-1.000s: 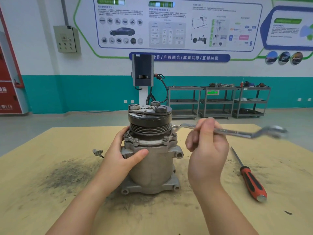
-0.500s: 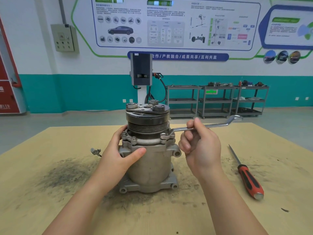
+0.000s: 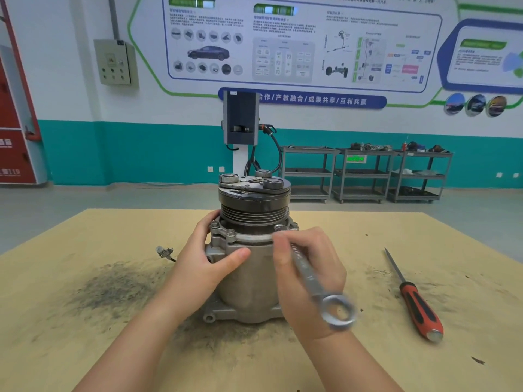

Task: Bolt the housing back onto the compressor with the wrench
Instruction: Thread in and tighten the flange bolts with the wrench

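A grey metal compressor (image 3: 250, 281) stands upright on the tan table, with a black grooved pulley (image 3: 254, 206) on top. Its housing flange (image 3: 249, 236) carries several bolts around the rim. My left hand (image 3: 208, 263) grips the compressor body on its left side, thumb across the front. My right hand (image 3: 310, 274) holds a silver ring wrench (image 3: 308, 274). The far end of the wrench sits on a bolt (image 3: 280, 228) at the flange's front right. Its free ring end (image 3: 338, 311) points toward me and is blurred.
A red-handled screwdriver (image 3: 416, 305) lies on the table to the right. A small connector with a wire (image 3: 164, 251) lies left of the compressor. Dark grime (image 3: 113, 287) stains the table (image 3: 70, 349). A charger post and shelving carts stand on the floor behind.
My right hand has swung the wrench handle from pointing far right round toward me, with its end staying on the front-right bolt. My left hand has kept its grip on the compressor.
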